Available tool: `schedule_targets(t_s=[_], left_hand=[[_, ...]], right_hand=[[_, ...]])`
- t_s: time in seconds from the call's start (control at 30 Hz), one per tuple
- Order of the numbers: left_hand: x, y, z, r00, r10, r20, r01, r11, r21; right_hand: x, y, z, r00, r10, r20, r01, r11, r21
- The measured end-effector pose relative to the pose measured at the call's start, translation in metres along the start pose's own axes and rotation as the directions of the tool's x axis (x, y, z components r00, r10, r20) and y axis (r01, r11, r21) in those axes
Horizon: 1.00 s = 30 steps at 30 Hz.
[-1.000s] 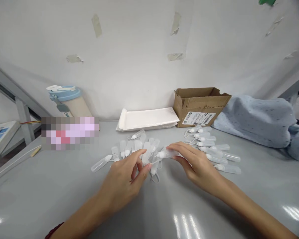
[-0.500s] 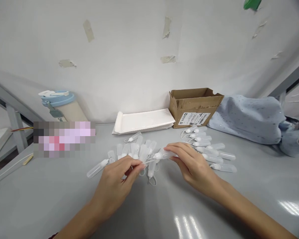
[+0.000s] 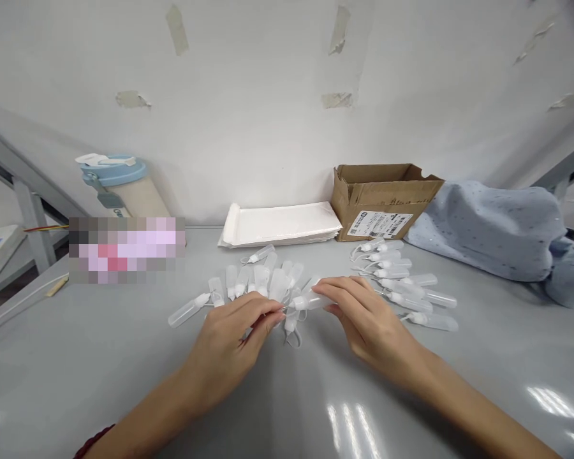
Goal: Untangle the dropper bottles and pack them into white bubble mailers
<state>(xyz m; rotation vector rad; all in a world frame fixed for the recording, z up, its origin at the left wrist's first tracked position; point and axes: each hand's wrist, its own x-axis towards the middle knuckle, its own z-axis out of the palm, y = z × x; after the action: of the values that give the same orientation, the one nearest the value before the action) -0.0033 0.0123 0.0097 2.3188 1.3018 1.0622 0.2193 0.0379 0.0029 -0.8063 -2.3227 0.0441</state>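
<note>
Above the grey table, my right hand [image 3: 363, 315] grips a small translucent squeeze bottle [image 3: 310, 301] by its body, the nozzle pointing left. My left hand [image 3: 239, 331] is closed in a pinch at the nozzle's end, on a thin, shiny piece [image 3: 284, 308] that my fingertips mostly cover. Behind and below the hands lies a loose heap of similar bottles [image 3: 277, 280] with white caps and thin loops. Another bottle [image 3: 186, 311] rests left of the heap. Beyond my right hand, several more bottles [image 3: 406, 299] lie in a rough row.
At the wall, white padded envelopes [image 3: 282, 223] are stacked beside an open cardboard box [image 3: 387, 197]. Light blue cloth [image 3: 488, 229] bunches up at the right. A blue-lidded cup [image 3: 124, 188] stands at the left, behind a blurred-out pinkish item [image 3: 129, 248].
My left fingertips and the bottle's nozzle have come closer together; the pale strip between them is now shorter. The camera view has shifted slightly.
</note>
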Motion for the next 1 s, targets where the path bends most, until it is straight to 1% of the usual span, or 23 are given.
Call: schedule_targets(t_s=[0.17,0.43,0.57,0.63,0.77,0.83,0.9,1.0], left_hand=[[0.001,0.003,-0.002,1.000,-0.011,-0.006,0.011,1.000,-0.002],[0.002,0.003,-0.001,1.000,0.008,0.003,-0.008,1.000,-0.019],[0.001,0.004,0.000,0.999,0.038,-0.015,-0.038,0.999,-0.025],[-0.001,0.004,0.002,0.997,0.071,-0.031,-0.072,0.997,-0.034],[-0.003,0.000,0.008,0.989,0.142,-0.044,-0.142,0.990,0.001],[-0.003,-0.001,0.010,0.985,0.165,-0.043,-0.164,0.986,0.021],[-0.003,-0.002,0.010,0.985,0.167,-0.049,-0.166,0.986,0.013],[-0.002,-0.002,0.008,0.991,0.117,-0.062,-0.118,0.993,-0.009]], right_hand=[[0.001,-0.001,-0.003,1.000,-0.001,-0.018,0.001,1.000,-0.008],[0.000,-0.004,-0.003,1.000,0.011,-0.014,-0.011,1.000,0.006],[-0.004,-0.006,0.000,1.000,-0.003,-0.014,0.003,1.000,0.009],[-0.004,-0.008,-0.001,0.999,-0.034,-0.018,0.034,0.999,-0.038],[-0.001,-0.013,-0.003,0.985,-0.169,-0.034,0.160,0.972,-0.174],[0.000,-0.014,-0.003,0.980,-0.196,-0.042,0.185,0.964,-0.190],[0.000,-0.013,-0.002,0.985,-0.159,-0.073,0.147,0.979,-0.144],[-0.001,-0.009,-0.001,0.994,-0.037,-0.107,0.036,0.999,-0.013]])
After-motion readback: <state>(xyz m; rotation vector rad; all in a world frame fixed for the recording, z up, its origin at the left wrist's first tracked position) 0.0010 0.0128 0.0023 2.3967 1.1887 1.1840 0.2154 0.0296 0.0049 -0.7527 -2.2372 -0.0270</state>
